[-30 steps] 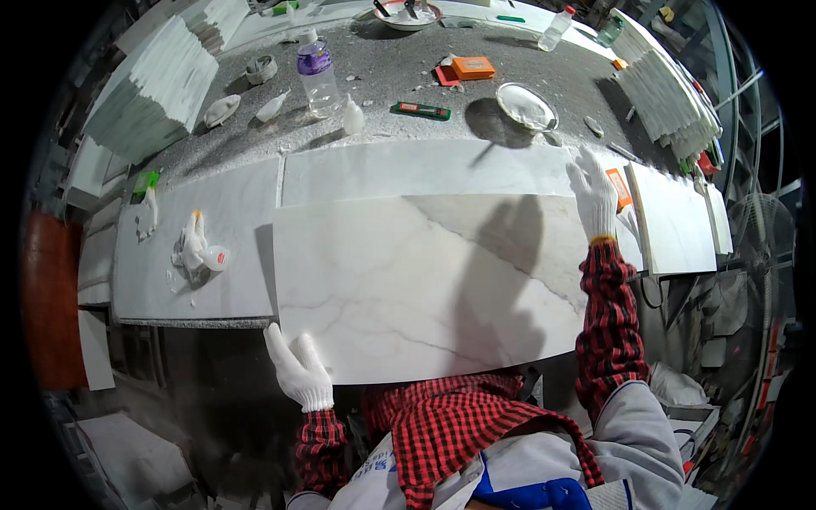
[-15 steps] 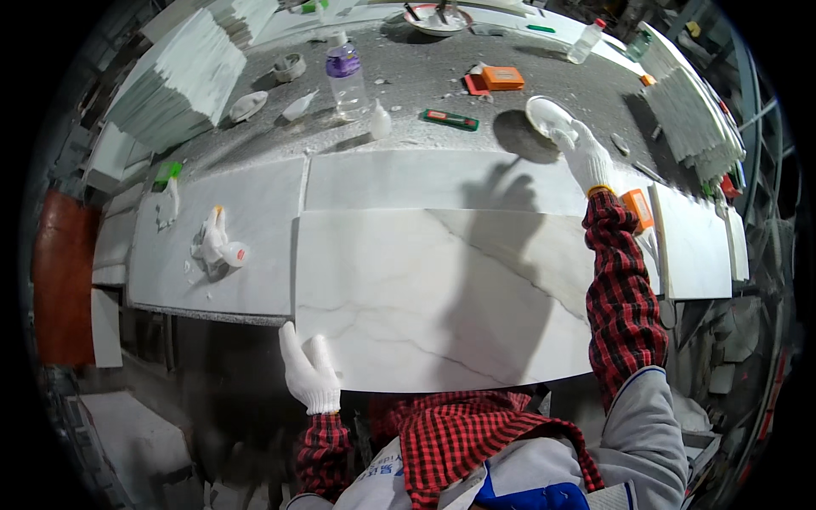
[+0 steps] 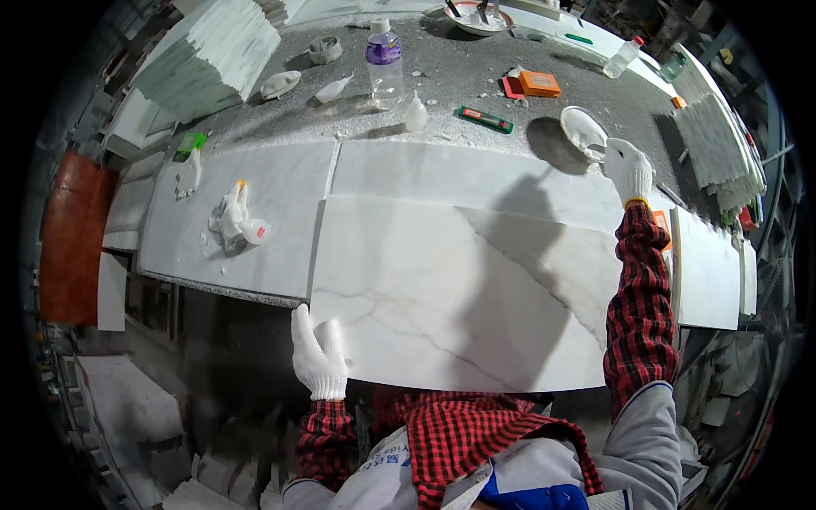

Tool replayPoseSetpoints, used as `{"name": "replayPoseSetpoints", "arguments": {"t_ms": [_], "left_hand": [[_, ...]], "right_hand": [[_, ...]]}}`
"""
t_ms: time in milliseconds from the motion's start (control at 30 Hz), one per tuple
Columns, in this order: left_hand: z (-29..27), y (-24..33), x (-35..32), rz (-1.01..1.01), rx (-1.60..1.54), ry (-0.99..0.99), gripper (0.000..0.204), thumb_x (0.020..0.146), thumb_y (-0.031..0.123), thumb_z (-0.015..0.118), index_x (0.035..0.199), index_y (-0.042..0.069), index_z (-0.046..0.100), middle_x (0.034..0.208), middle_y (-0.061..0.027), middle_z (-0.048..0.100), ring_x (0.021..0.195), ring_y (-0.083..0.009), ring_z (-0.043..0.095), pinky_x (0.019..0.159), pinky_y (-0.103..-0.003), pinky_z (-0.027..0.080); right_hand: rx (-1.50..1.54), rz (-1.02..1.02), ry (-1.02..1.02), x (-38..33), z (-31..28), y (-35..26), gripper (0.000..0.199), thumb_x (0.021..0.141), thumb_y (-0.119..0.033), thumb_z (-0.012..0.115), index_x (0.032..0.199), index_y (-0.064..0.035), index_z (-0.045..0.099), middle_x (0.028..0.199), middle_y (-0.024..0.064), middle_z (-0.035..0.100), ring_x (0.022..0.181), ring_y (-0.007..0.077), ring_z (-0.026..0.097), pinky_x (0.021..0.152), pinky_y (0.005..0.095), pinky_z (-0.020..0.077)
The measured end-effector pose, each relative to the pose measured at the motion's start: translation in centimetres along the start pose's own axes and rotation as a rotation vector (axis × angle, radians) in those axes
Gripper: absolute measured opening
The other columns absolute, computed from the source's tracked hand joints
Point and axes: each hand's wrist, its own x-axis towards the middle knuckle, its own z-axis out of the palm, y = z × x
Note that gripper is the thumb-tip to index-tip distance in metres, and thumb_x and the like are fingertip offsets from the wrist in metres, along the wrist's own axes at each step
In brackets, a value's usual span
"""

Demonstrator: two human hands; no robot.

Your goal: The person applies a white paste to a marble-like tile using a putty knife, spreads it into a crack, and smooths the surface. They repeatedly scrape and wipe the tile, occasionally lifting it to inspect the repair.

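A white marble slab (image 3: 399,272) with grey veins lies before me. My left hand (image 3: 320,359), in a white knitted glove, rests at its front left corner, fingers and thumb stretched apart. My right hand (image 3: 630,172), gloved too, is beside the right rim of a white bowl (image 3: 583,129) on the dusty table. Its fingers are curled; whatever may be in them is hidden. White material lies in the bowl. A green cutter knife (image 3: 485,120) and a small white squeeze bottle (image 3: 416,116) lie farther left, the bottle standing upright.
A clear bottle with a purple label (image 3: 385,70) stands at the back. Crumpled white gloves (image 3: 231,217) lie on the left slab (image 3: 280,183). Stacked slabs rise at the left (image 3: 204,64) and right (image 3: 722,153). An orange box (image 3: 539,83) and a plate (image 3: 478,27) are farther back.
The view has shifted, so the table things sit farther right. My right hand's fingers have drawn back from over the bowl to its rim. My left hand stays at the slab corner.
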Motion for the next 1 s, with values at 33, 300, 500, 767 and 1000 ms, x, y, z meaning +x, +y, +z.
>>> {"name": "replayPoseSetpoints", "arguments": {"t_ms": [33, 300, 500, 767, 1000], "left_hand": [[0.0, -0.2, -0.1, 0.008, 0.002, 0.004, 0.057, 0.1, 0.032, 0.063, 0.147, 0.003, 0.049, 0.148, -0.0196, 0.054, 0.135, -0.0352, 0.053, 0.109, -0.042, 0.045], [0.0, 0.4, 0.1, 0.025, -0.008, 0.038, 0.055, 0.097, 0.031, 0.067, 0.141, 0.001, 0.053, 0.143, -0.0224, 0.056, 0.128, -0.0392, 0.058, 0.104, -0.045, 0.049], [0.3, 0.0, 0.2, 0.057, 0.001, 0.061, 0.055, 0.097, 0.03, 0.068, 0.141, 0.001, 0.054, 0.142, -0.0235, 0.057, 0.128, -0.0395, 0.058, 0.104, -0.046, 0.048], [0.0, -0.1, -0.1, 0.053, -0.001, 0.06, 0.055, 0.096, 0.03, 0.068, 0.141, 0.001, 0.054, 0.142, -0.0237, 0.057, 0.129, -0.0398, 0.057, 0.105, -0.046, 0.048], [0.1, 0.0, 0.0, 0.028, -0.022, 0.051, 0.055, 0.096, 0.028, 0.069, 0.141, 0.001, 0.054, 0.142, -0.0232, 0.057, 0.129, -0.0387, 0.057, 0.107, -0.045, 0.047]], "right_hand": [[0.0, -0.012, 0.041, -0.4, -0.4, -0.2, 0.029, 0.092, -0.031, 0.063, 0.113, -0.0162, 0.077, 0.095, 0.0166, 0.075, 0.09, 0.034, 0.074, 0.081, 0.04, 0.0561], [0.674, 0.344, 0.036, -2.4, -0.1, -0.5, 0.026, 0.099, -0.018, 0.064, 0.119, -0.0047, 0.074, 0.085, 0.0055, 0.074, 0.067, 0.0102, 0.064, 0.061, 0.0255, 0.0511], [0.893, 0.45, 0.094, -2.4, 3.6, 0.7, 0.029, 0.098, -0.01, 0.06, 0.123, -0.0037, 0.071, 0.086, 0.0075, 0.073, 0.064, 0.0113, 0.064, 0.057, 0.0247, 0.0504], [1.096, 0.554, 0.079, -2.9, 5.8, 0.0, 0.031, 0.097, -0.007, 0.062, 0.127, -0.0028, 0.068, 0.09, 0.0104, 0.073, 0.069, 0.0153, 0.068, 0.058, 0.0254, 0.0528], [1.294, 0.665, 0.072, -4.2, 4.9, -0.4, 0.033, 0.099, -0.014, 0.066, 0.13, -0.0058, 0.066, 0.099, 0.0091, 0.074, 0.083, 0.0161, 0.071, 0.068, 0.0264, 0.0546]]}}
